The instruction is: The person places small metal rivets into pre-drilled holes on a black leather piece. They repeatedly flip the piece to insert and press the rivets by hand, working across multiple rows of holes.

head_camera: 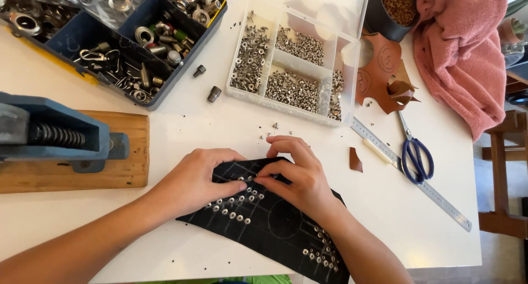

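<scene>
Black leather piece (275, 223) under both hands; clear box (330, 58) holds rivets.

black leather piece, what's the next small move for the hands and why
Probably press the eyelet pinched in the right hand down into its spot on the black leather. Both hands meet at the end of a row of silver eyelets, and the left hand lies flat, steadying the piece.

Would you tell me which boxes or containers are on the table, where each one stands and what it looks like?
Clear plastic organiser box: top centre, rectangular, compartments of small silver rivets.
Dark blue parts tray: top left, rectangular, compartments of metal rings and fittings.
Dark round pot: top right beside the pink cloth, filled with small brownish pieces.
No labels, signs or screens.
</scene>
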